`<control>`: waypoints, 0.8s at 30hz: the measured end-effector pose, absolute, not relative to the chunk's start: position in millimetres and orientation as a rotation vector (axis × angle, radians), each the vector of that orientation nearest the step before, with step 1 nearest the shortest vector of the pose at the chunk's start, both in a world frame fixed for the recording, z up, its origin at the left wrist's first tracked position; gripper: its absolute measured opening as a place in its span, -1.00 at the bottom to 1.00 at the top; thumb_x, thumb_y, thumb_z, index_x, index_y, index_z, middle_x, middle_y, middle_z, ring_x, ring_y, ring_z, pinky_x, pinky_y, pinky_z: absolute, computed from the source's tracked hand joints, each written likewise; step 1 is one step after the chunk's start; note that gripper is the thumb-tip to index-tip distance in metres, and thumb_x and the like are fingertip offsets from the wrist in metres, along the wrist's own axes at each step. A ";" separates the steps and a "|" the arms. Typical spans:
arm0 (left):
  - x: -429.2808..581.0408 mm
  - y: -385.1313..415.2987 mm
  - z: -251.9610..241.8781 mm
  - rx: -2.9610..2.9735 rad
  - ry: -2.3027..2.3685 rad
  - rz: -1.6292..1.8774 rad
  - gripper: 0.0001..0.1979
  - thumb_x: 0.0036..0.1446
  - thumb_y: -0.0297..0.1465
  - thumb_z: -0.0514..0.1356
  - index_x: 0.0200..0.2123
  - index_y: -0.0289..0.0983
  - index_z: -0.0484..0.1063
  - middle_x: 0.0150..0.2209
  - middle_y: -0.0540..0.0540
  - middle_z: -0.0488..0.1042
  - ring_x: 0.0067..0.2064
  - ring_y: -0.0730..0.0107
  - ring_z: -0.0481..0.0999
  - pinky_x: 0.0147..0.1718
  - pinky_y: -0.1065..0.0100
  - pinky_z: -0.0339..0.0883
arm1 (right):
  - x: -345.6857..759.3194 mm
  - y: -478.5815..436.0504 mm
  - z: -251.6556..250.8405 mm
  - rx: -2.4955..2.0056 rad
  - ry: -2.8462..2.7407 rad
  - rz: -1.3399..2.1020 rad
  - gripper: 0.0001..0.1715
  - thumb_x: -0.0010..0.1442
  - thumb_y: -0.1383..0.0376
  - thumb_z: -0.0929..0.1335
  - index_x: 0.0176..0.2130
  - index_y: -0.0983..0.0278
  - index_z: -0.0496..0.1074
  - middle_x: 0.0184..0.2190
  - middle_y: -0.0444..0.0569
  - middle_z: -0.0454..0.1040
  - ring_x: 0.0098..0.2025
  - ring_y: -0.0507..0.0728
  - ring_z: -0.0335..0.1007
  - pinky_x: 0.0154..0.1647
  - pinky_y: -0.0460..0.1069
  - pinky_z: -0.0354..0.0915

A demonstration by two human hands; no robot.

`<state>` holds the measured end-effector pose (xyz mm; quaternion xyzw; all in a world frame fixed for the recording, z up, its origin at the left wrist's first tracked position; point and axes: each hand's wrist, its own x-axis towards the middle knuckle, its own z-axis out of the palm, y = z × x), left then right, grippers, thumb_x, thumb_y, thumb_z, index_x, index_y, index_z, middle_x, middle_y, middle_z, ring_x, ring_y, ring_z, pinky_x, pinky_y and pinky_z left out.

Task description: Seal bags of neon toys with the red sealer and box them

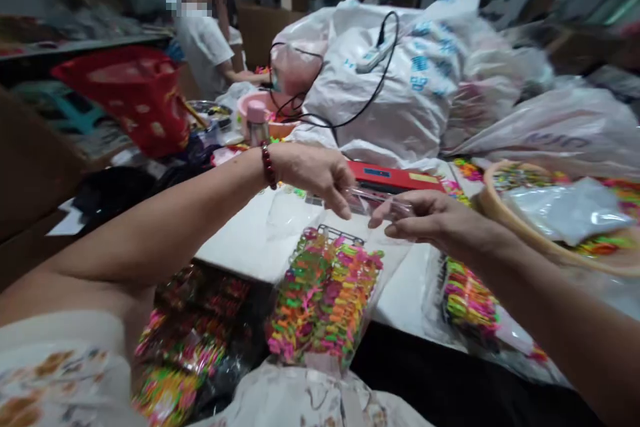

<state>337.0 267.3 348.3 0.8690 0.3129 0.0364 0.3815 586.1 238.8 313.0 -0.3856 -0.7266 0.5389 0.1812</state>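
Observation:
A clear plastic bag [327, 300] full of small colourful pieces, with a black rack showing at its top, hangs over the near edge of the white table [240, 240]. My left hand [317, 177], with a dark red bead bracelet at the wrist, pinches the bag's clear open end. Opposite it, my right hand [425, 213] holds the other side of that film between thumb and fingers. Just behind both hands lies a red sealing machine [400, 177].
Large white sacks [390, 93] with a black cable stand behind. At right are a round basket [530, 233] and a filled bag [470, 293]. More filled bags [195, 340] lie lower left. A person [203, 47] in white is at the back left.

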 end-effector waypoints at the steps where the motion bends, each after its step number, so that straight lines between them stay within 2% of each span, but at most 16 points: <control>1: 337.8 276.1 344.8 2.184 0.820 0.104 -0.75 -0.11 -0.28 0.38 -0.56 -0.32 0.46 -0.59 0.02 0.34 -0.50 0.51 0.27 -0.46 0.45 0.13 | 590.5 244.1 308.4 -1.097 -2.029 1.566 -0.69 0.00 0.13 0.48 -0.35 0.31 0.45 -0.51 -0.12 0.31 -0.52 -0.02 0.13 -0.59 -0.14 0.03; 4: 338.1 296.6 333.1 2.020 0.983 0.251 -0.78 -0.27 -0.37 0.43 -0.61 -0.31 0.44 -0.63 0.05 0.32 -0.50 0.48 0.29 -0.47 0.45 0.14 | 604.6 258.0 296.5 -1.120 -2.060 1.546 -0.62 0.03 0.12 0.45 -0.50 0.32 0.29 -0.62 -0.19 0.18 -0.58 -0.05 0.03 -0.61 -0.16 -0.01; 5: 337.5 302.1 329.2 1.954 1.050 0.312 -0.77 -0.32 -0.41 0.44 -0.63 -0.30 0.43 -0.65 0.05 0.30 -0.52 0.47 0.29 -0.49 0.45 0.13 | 609.3 261.9 293.6 -1.138 -2.092 1.501 -0.61 0.03 0.10 0.45 -0.50 0.32 0.28 -0.62 -0.19 0.17 -0.57 -0.05 0.05 -0.60 -0.16 0.02; 8: 333.9 316.2 319.0 1.854 1.157 0.298 -0.73 -0.40 -0.44 0.46 -0.71 -0.31 0.39 -0.69 0.02 0.25 -0.58 0.47 0.23 -0.58 0.43 0.02 | 622.7 270.8 285.8 -1.228 -2.190 1.374 -0.63 0.04 0.05 0.42 -0.34 0.31 0.41 -0.56 -0.15 0.26 -0.51 0.00 0.17 -0.54 -0.14 0.12; 11: 327.5 328.3 310.0 1.935 1.121 0.136 -0.66 -0.31 -0.33 0.45 -0.72 -0.30 0.33 -0.68 0.02 0.19 -0.61 0.52 0.11 -0.61 0.42 -0.11 | 634.2 276.6 276.8 -1.296 -2.389 1.149 -0.62 0.09 0.03 0.35 -0.36 0.31 0.46 -0.54 -0.10 0.32 -0.50 0.03 0.20 -0.53 -0.12 0.08; 13: 322.4 335.4 302.8 1.988 1.117 0.188 -0.62 -0.28 -0.29 0.44 -0.72 -0.30 0.27 -0.67 0.04 0.14 -0.61 0.55 0.05 -0.60 0.42 -0.15 | 640.2 279.7 270.2 -1.291 -2.484 0.860 -0.65 0.13 0.09 0.31 -0.46 0.32 0.42 -0.55 -0.09 0.33 -0.50 0.03 0.17 -0.52 -0.10 0.02; 16: 316.8 342.7 287.0 2.010 1.140 0.363 -0.60 -0.25 -0.28 0.41 -0.68 -0.30 0.22 -0.65 0.06 0.09 -0.59 0.56 0.03 -0.58 0.43 -0.16 | 644.8 282.9 260.7 -1.380 -2.409 0.497 -0.74 0.13 0.22 0.27 -0.51 0.31 0.32 -0.56 -0.11 0.31 -0.52 0.01 0.13 -0.50 -0.09 -0.03; 19: 318.4 342.7 262.2 2.036 1.181 0.542 -0.66 -0.13 -0.29 0.33 -0.59 -0.30 0.21 -0.59 0.06 0.15 -0.54 0.53 0.10 -0.54 0.45 -0.09 | 643.7 284.7 251.4 -1.571 -2.277 0.412 -0.87 0.07 0.34 0.26 -0.50 0.30 0.26 -0.58 -0.13 0.30 -0.54 0.01 0.11 -0.52 -0.08 -0.06; 22: 327.6 333.4 228.6 1.982 1.497 0.870 -0.77 -0.09 -0.37 0.28 -0.46 -0.29 0.25 -0.48 0.03 0.28 -0.43 0.49 0.21 -0.47 0.47 0.00 | 642.5 288.4 239.6 -1.608 -2.097 0.409 -0.93 0.04 0.39 0.25 -0.48 0.29 0.23 -0.55 -0.13 0.33 -0.51 0.01 0.17 -0.49 -0.09 0.00; 24: 335.0 323.5 203.9 1.810 1.730 0.997 -0.72 -0.05 -0.28 0.28 -0.46 -0.30 0.24 -0.47 0.01 0.29 -0.43 0.47 0.22 -0.46 0.46 0.01 | 645.0 292.2 229.4 -1.588 -1.936 0.460 -0.94 0.03 0.37 0.27 -0.47 0.29 0.24 -0.50 -0.12 0.37 -0.48 0.02 0.23 -0.45 -0.09 0.07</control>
